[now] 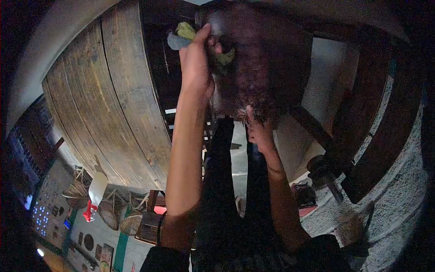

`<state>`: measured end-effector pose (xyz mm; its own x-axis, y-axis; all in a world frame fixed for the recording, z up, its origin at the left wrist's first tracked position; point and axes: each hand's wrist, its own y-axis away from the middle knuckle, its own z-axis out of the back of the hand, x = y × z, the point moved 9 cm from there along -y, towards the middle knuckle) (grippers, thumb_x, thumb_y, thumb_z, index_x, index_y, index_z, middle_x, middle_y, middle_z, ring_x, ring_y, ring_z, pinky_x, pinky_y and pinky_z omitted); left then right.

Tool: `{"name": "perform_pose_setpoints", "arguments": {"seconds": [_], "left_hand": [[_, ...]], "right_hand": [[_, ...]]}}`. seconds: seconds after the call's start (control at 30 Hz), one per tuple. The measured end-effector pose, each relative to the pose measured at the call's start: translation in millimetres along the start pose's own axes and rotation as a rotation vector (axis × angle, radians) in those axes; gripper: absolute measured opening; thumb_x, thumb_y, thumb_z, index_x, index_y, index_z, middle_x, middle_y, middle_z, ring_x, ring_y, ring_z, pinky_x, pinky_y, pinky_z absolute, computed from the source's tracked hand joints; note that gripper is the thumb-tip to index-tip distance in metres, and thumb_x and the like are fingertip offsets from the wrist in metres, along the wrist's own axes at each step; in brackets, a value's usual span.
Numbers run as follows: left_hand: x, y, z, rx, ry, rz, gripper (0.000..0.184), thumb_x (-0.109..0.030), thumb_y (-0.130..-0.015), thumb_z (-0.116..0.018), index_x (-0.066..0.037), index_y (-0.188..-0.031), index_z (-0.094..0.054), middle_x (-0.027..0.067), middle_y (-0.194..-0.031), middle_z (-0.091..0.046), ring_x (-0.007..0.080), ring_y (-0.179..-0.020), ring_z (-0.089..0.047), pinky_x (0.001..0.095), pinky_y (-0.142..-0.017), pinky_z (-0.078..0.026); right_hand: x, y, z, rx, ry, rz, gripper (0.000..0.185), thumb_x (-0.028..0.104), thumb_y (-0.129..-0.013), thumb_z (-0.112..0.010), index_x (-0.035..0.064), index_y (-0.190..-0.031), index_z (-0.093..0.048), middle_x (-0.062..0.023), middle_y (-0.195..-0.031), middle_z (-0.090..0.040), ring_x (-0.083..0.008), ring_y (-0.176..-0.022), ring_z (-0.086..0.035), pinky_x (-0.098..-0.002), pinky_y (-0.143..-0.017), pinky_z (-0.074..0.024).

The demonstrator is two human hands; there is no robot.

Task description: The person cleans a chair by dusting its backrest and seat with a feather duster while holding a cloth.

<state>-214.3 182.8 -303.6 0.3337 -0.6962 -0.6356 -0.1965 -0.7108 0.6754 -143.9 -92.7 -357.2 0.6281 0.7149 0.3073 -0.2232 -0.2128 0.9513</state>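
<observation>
Near the top centre, my left hand [197, 63] is closed around a yellow-green and grey cloth [183, 36], whose ends stick out on both sides of the fingers. The cloth is beside a dark, brownish wooden surface [272, 59], which is dim and grainy. Lower and to the right, my right hand [261, 133] has its fingers curled at a bristly brown bundle [260, 109], close to the lower edge of that dark surface. The bundle's exact shape is blurred.
A wooden plank table [108, 90] fills the left. A white spray bottle with a red nozzle [97, 188] stands at its edge. Woven baskets [108, 213] lie at lower left. Dark wooden beams [312, 127] and a rough pale wall [394, 181] are on the right.
</observation>
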Motion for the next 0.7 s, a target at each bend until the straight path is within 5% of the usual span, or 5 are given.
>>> {"name": "perform_pose_setpoints", "arguments": {"seconds": [0.3, 0.33, 0.43, 0.53, 0.7], "left_hand": [[-2.5, 20.5, 21.1, -0.085, 0.018, 0.017, 0.015, -0.017, -0.089, -0.060, -0.007, -0.081, -0.051, 0.0007, -0.068, -0.050, 0.0125, -0.060, -0.049, 0.0270, -0.059, -0.041], [0.3, 20.2, 19.4, -0.045, 0.021, 0.007, 0.015, -0.016, -0.090, -0.059, -0.008, -0.080, -0.051, 0.0007, -0.068, -0.050, 0.0127, -0.060, -0.049, 0.0273, -0.059, -0.041], [13.2, 21.2, 9.1, 0.067, 0.053, -0.002, 0.016, -0.016, -0.090, -0.059, -0.008, -0.079, -0.050, 0.0007, -0.068, -0.050, 0.0129, -0.060, -0.049, 0.0274, -0.059, -0.041], [27.5, 22.8, 1.4, 0.060, -0.023, 0.005, 0.017, -0.018, -0.090, -0.059, -0.009, -0.079, -0.050, 0.0007, -0.068, -0.049, 0.0131, -0.061, -0.048, 0.0283, -0.061, -0.039], [52.5, 35.1, -19.5, 0.113, -0.149, 0.058, 0.014, -0.021, -0.094, -0.053, -0.008, -0.097, -0.055, -0.0020, -0.077, -0.047, 0.0127, -0.072, -0.048, 0.0266, -0.069, -0.040]], "right_hand": [[-59.6, -50.7, -7.2, 0.135, -0.447, -0.086, 0.033, 0.043, -0.088, -0.064, 0.0129, -0.082, -0.052, 0.0041, -0.066, -0.049, -0.0034, -0.042, -0.038, -0.0231, -0.035, -0.0283], [-9.1, -50.2, 19.1, -0.126, 0.024, 0.538, 0.037, 0.047, -0.088, -0.063, 0.0108, -0.083, -0.054, 0.0017, -0.070, -0.052, -0.0063, -0.048, -0.045, -0.0247, -0.038, -0.0328], [10.2, -31.4, 33.1, -0.195, 0.358, 0.718, 0.051, 0.051, -0.088, -0.061, 0.0025, -0.104, -0.060, -0.0107, -0.095, -0.062, -0.0193, -0.088, -0.060, -0.0339, -0.064, -0.0503], [-56.1, -40.6, 57.2, -0.308, -0.017, -0.112, 0.061, 0.048, -0.091, -0.057, -0.0031, -0.124, -0.050, -0.0233, -0.113, -0.060, -0.0336, -0.101, -0.059, -0.0401, -0.091, -0.0439], [-4.6, -27.4, 83.5, -0.357, 0.434, 0.691, 0.056, 0.046, -0.095, -0.050, -0.0032, -0.123, -0.053, -0.0237, -0.111, -0.059, -0.0290, -0.095, -0.061, -0.0396, -0.084, -0.0467]]}}
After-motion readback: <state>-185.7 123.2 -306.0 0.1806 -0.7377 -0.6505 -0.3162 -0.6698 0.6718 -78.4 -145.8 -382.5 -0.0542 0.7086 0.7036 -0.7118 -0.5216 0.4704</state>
